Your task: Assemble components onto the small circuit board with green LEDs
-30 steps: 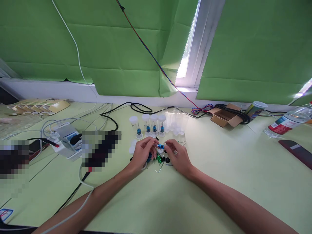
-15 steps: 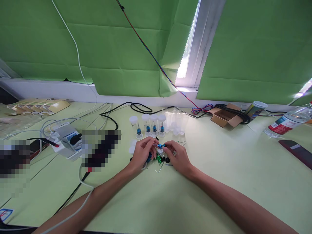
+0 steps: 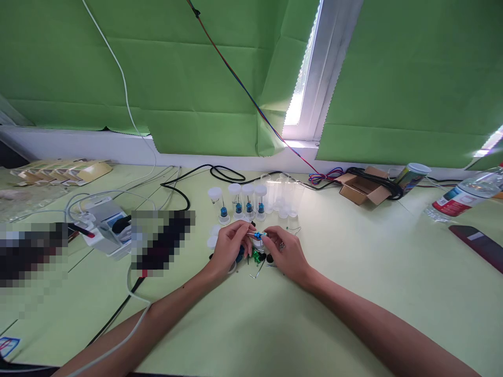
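Observation:
Between my two hands is a small blue metal part (image 3: 258, 235), with a thin metal rod (image 3: 250, 233) running from its left end. My left hand (image 3: 231, 245) pinches the rod between thumb and fingers. The right end of the blue part sits in the closed thumb and fingers of my right hand (image 3: 288, 254). Below them on the table lie green parts (image 3: 257, 256), a black round piece (image 3: 270, 258) and an L-shaped hex key (image 3: 258, 270). Another blue piece (image 3: 240, 255) shows beside my left fingers, partly covered.
Several clear capped tubes (image 3: 247, 201) with blue parts stand behind my hands, beside other clear tubes (image 3: 280, 193). Left are a white power strip (image 3: 106, 230) and cables. To the right are a cardboard box (image 3: 356, 189), a bottle (image 3: 458, 199) and a phone (image 3: 477, 243).
Both hands stay almost in place around the blue part. My right fingertips have shifted very slightly on its right end.

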Motion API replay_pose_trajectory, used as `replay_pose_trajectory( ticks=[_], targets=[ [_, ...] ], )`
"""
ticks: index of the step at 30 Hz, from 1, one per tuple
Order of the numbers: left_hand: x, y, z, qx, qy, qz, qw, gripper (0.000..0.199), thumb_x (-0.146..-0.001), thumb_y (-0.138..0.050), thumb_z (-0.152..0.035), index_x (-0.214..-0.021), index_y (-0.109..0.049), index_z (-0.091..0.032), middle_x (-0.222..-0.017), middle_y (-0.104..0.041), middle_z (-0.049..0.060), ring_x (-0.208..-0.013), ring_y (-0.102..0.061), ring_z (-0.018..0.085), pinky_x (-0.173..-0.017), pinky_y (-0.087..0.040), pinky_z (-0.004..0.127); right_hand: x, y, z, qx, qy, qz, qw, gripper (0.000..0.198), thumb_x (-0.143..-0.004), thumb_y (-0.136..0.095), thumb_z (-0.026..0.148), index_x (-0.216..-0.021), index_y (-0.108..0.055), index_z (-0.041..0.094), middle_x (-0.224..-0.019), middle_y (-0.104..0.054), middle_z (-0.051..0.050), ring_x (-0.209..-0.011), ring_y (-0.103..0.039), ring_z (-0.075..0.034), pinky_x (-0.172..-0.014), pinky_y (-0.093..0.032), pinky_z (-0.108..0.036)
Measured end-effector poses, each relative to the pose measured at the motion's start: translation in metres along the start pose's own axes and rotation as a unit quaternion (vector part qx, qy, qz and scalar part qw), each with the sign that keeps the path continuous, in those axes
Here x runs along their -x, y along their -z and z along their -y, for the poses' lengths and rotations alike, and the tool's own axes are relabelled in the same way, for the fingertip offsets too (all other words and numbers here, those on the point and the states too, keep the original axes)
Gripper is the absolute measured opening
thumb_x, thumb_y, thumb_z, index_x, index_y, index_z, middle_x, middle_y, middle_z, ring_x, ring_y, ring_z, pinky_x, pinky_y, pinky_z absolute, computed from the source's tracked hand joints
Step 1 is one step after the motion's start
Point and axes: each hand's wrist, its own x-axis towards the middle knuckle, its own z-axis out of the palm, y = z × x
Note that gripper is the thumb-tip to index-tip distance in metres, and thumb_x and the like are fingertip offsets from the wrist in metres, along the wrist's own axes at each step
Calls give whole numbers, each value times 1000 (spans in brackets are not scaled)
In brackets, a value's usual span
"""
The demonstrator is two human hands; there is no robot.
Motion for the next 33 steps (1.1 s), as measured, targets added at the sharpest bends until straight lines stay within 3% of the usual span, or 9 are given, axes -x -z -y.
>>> replay_pose_trajectory(
  ticks=[7,13,25,33],
  targets=[
    [0,-1,-1,2,-2,-7,1000,23,-87,-52,-34,-78,-62,-15,-50,-57,-1,-38,-54,12,-37,-41,22,1,0,-2,-35,17,7,999,17,-89,-59,27,-103,-59,18,-79,-64,-2,-60,-52,-12,-59,-45,-24],
    [0,0,1,-2,-4,5,1000,23,-88,-52,-35,-80,-62,-16,-49,-57,-1,-38,-54,13,-36,-41,22,0,-2,-6,-28,3,7,1000,15,-92,-56,31,-93,-62,17,-72,-64,-2,-61,-53,-13,-60,-44,-24],
    [0,0,2,-4,-8,16,1000,22,-88,-53,-35,-79,-62,-16,-52,-57,-2,-39,-54,12,-37,-42,22,-1,-2,-9,25,-14,34,999,43,-99,-40,37,-63,-54,18,-58,-60,0,-53,-50,-11,-57,-38,-24],
    [0,0,1,0,-2,7,1000,21,-87,-53,-33,-80,-62,-16,-52,-58,-1,-38,-54,12,-37,-42,22,0,-1,-2,-9,-9,16,1000,20,-92,-54,34,-97,-61,17,-66,-61,1,-56,-51,-12,-57,-42,-23]
  ],
)
